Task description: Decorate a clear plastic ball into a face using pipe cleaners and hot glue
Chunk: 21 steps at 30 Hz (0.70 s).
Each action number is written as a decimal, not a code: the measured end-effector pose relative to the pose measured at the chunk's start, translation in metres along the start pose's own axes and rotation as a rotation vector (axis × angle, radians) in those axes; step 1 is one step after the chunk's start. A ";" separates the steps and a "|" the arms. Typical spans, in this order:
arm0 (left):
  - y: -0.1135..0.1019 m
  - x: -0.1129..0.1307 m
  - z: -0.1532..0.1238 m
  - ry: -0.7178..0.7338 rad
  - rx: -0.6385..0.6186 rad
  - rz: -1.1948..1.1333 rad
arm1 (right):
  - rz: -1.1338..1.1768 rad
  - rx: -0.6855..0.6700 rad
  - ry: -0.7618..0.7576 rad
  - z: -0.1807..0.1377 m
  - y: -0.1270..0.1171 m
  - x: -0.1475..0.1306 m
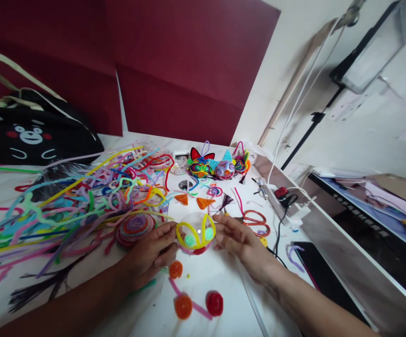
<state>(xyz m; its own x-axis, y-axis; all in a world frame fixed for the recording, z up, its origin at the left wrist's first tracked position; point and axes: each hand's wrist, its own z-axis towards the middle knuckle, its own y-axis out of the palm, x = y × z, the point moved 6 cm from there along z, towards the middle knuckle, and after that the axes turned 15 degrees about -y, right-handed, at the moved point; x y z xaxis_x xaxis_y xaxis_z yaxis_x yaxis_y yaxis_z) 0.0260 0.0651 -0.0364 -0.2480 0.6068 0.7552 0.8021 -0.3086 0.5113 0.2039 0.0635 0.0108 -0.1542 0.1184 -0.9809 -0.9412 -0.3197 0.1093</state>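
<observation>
Both hands hold a clear plastic ball (195,232) between them, just above the white table (224,299). Yellow pipe cleaner loops wrap the ball, with two pale green coils on its front. My left hand (151,255) cups its left side with curled fingers. My right hand (236,238) presses its right side with the fingertips. A large coiled multicolour disc (135,228) lies just behind my left hand. Two orange coils (182,305) and a red coil (214,303) on a pink stem lie in front of the ball.
A big heap of loose coloured pipe cleaners (65,206) covers the table's left. Three finished decorated balls (220,166) stand at the back. Two orange cones (195,201) lie behind the ball. A black bear-print bag (30,135) sits far left. A power strip (287,199) and dark tablet (325,276) lie right.
</observation>
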 end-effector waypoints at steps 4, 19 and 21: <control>0.003 0.001 -0.001 -0.001 -0.028 -0.013 | 0.080 0.017 0.026 -0.002 0.002 0.001; 0.004 -0.003 -0.003 -0.061 -0.026 0.034 | 0.348 0.146 0.142 -0.007 0.003 0.019; 0.003 -0.004 -0.003 -0.064 -0.023 0.041 | 0.355 0.141 0.136 -0.006 0.003 0.020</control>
<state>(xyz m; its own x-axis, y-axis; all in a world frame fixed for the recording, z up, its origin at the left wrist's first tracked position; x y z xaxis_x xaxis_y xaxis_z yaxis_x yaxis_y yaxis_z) 0.0277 0.0601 -0.0369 -0.1790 0.6388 0.7482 0.7981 -0.3504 0.4901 0.1997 0.0588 -0.0098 -0.4444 -0.1045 -0.8897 -0.8703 -0.1851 0.4565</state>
